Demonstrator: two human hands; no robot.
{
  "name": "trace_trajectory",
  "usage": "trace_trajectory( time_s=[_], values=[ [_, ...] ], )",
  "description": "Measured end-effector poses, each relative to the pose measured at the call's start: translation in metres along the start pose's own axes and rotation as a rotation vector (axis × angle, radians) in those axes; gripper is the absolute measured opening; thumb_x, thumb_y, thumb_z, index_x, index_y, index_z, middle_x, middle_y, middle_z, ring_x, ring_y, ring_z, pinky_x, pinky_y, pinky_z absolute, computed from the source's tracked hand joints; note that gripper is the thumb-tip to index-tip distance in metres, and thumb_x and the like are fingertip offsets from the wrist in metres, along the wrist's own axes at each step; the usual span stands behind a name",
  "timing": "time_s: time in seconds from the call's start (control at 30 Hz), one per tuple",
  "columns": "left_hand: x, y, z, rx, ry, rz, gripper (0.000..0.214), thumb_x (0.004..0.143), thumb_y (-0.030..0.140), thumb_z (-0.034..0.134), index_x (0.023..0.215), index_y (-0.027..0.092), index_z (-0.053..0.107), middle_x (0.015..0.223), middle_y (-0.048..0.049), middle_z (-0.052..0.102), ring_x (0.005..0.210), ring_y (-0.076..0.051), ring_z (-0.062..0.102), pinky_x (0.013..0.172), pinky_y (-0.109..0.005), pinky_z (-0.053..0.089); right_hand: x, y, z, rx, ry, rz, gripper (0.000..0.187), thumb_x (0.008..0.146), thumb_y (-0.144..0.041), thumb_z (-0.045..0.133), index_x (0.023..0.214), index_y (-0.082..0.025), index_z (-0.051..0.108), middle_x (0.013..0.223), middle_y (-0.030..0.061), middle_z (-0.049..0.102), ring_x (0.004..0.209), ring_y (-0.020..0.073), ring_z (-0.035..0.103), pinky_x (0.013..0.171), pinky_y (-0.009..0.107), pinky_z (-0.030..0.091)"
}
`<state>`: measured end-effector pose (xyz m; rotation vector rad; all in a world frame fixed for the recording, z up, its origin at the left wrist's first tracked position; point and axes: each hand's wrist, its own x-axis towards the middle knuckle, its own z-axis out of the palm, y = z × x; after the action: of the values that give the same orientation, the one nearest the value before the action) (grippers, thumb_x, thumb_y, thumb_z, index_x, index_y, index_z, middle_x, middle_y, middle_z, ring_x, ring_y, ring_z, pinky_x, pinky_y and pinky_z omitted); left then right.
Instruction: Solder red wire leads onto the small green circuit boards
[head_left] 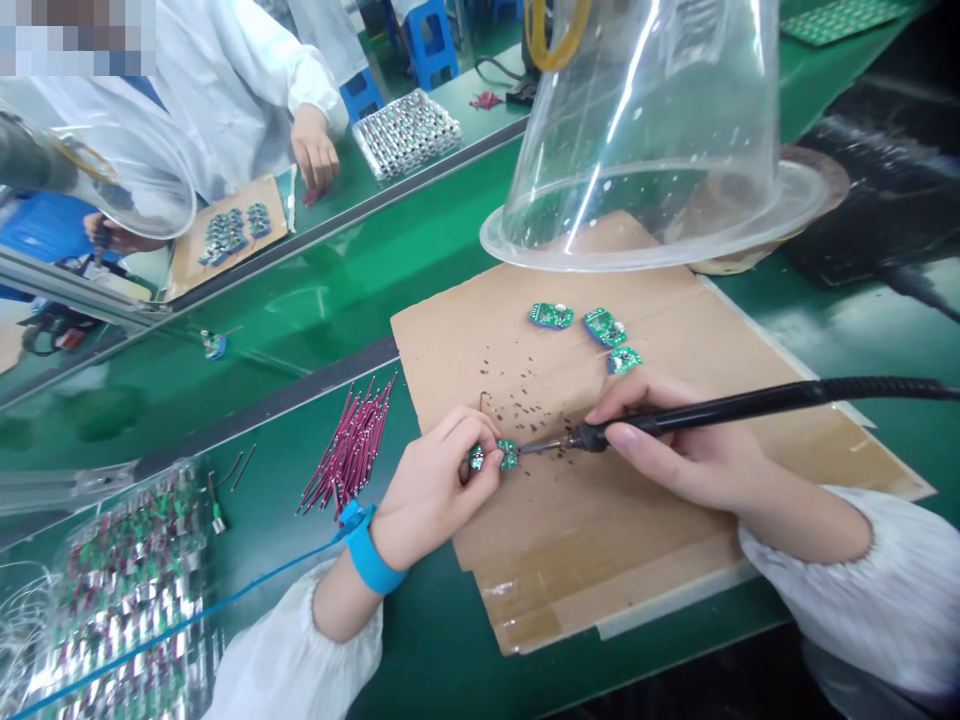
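My left hand (439, 485), with a blue wrist strap (373, 558), is closed in a pinch over a small green circuit board (508, 454) on the cardboard sheet (592, 560). A red wire (482, 400) sticks up from behind its fingers; the fingers partly cover the board. In my right hand (690, 455) is a black soldering iron (720, 408), gripped like a pen. Its tip points left and meets the board's right edge, or comes very near it. Beyond my right hand lie three more circuit boards (604, 327).
A clear funnel-shaped hood (637, 190) hangs over the cardboard's far side. Left of it lies a pile of red wires (351, 440). Wired metal parts (127, 600) fill the lower left. Across a low green divider (330, 290), a co-worker's hand (313, 150) rests near another parts tray (407, 133).
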<state>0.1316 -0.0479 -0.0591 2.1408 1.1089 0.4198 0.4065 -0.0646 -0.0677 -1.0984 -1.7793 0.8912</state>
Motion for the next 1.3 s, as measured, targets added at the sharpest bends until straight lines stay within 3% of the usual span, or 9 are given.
trace_trajectory(
  time_s=[0.23, 0.5, 0.73, 1.0, 1.3],
  values=[
    [0.0005, 0.0015, 0.0005, -0.01, -0.009, -0.022, 0.007, 0.096, 0.015, 0.056, 0.092, 0.021, 0.053, 0.109, -0.0009, 0.063, 0.077, -0.012, 0.059, 0.067, -0.027, 0.048, 0.0015, -0.0005, -0.0002, 0.021, -0.015, -0.024, 0.004, 0.091, -0.025, 0.067, 0.095, -0.024, 0.065, 0.076, 0.0001, 0.067, 0.06, 0.0139, 0.061, 0.054, 0.027, 0.049],
    [0.0012, 0.0007, -0.0005, -0.021, -0.014, -0.019, 0.008, 0.096, 0.015, 0.056, 0.092, 0.021, 0.053, 0.11, -0.0006, 0.062, 0.083, -0.013, 0.06, 0.068, -0.026, 0.047, 0.0008, 0.0, -0.0001, 0.02, -0.008, -0.024, 0.004, 0.092, -0.025, 0.067, 0.095, -0.025, 0.066, 0.076, 0.0004, 0.068, 0.06, 0.0145, 0.061, 0.053, 0.027, 0.049],
    [0.0017, -0.0006, -0.0006, -0.018, -0.011, -0.014, 0.008, 0.095, 0.015, 0.057, 0.091, 0.021, 0.053, 0.109, 0.0, 0.062, 0.08, -0.012, 0.059, 0.067, -0.026, 0.047, -0.0024, 0.0024, -0.0007, -0.001, 0.049, 0.01, 0.003, 0.094, -0.029, 0.066, 0.095, -0.026, 0.066, 0.076, 0.0011, 0.068, 0.062, 0.0166, 0.062, 0.054, 0.03, 0.048],
    [0.0001, -0.0007, 0.0006, -0.023, -0.01, -0.021, 0.008, 0.095, 0.015, 0.056, 0.091, 0.021, 0.053, 0.108, 0.0006, 0.061, 0.074, -0.01, 0.056, 0.064, -0.025, 0.045, 0.0004, 0.0017, 0.0046, 0.067, 0.204, 0.091, 0.007, 0.098, -0.033, 0.061, 0.099, -0.028, 0.064, 0.071, -0.0004, 0.061, 0.059, 0.0161, 0.056, 0.058, 0.034, 0.045],
    [0.0016, -0.0018, 0.0004, -0.03, -0.007, -0.013, 0.007, 0.095, 0.015, 0.056, 0.092, 0.021, 0.053, 0.109, -0.0006, 0.062, 0.086, -0.013, 0.061, 0.07, -0.027, 0.048, 0.0012, 0.0042, 0.0061, 0.094, 0.225, 0.144, 0.008, 0.099, -0.034, 0.061, 0.102, -0.026, 0.063, 0.077, 0.0, 0.061, 0.065, 0.0153, 0.058, 0.062, 0.033, 0.045]
  ],
)
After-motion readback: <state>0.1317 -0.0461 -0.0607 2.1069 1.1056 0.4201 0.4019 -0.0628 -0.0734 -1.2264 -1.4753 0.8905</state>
